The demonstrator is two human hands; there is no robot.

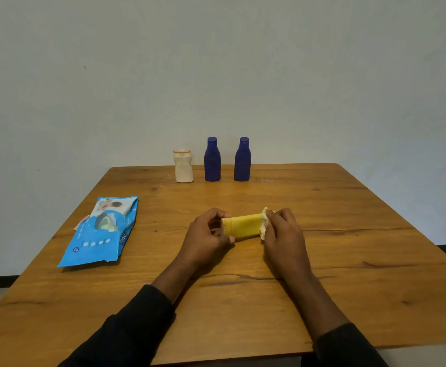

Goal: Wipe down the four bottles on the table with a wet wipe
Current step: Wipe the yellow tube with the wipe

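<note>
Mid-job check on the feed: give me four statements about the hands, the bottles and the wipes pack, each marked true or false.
1. The left hand grips one end of the yellow bottle. True.
2. The right hand holds nothing. False: it holds a wet wipe against the bottle's other end.
3. Three bottles stand upright near the far edge of the table. True: the white bottle, the left blue bottle and the right blue bottle.
4. The wipes pack lies to the right of the hands. False: it lies to their left.
</note>
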